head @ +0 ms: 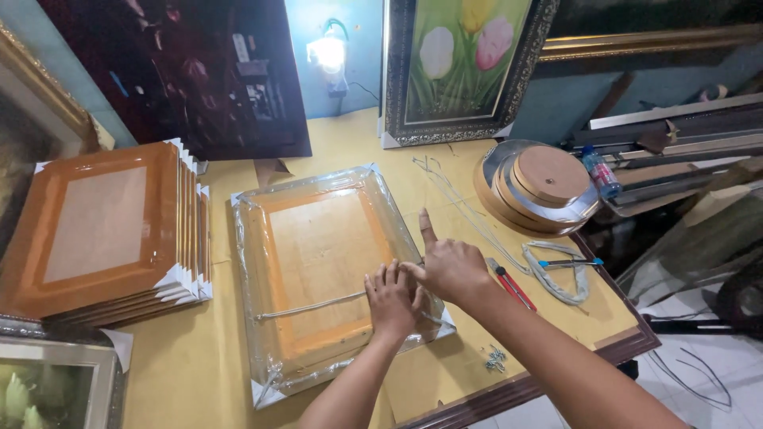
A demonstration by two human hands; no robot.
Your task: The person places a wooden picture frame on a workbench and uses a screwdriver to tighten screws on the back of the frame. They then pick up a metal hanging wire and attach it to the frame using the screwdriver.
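A picture frame wrapped in clear plastic (318, 262) lies face down on the yellow-covered table (199, 357), its orange-brown back up. A pale cord (310, 306) runs across the frame's back. My left hand (391, 300) presses on the frame's right side, fingers curled over the cord's end. My right hand (447, 266) rests just beside and partly over it at the frame's right edge, index finger pointing away from me. Whether either hand grips the cord I cannot tell.
A stack of similar frames (107, 230) sits at the left. Rolls of tape (540, 187), loose cord (556, 274), a red-handled tool (513, 286) and small metal bits (494, 359) lie to the right. Framed paintings (461, 67) lean at the back.
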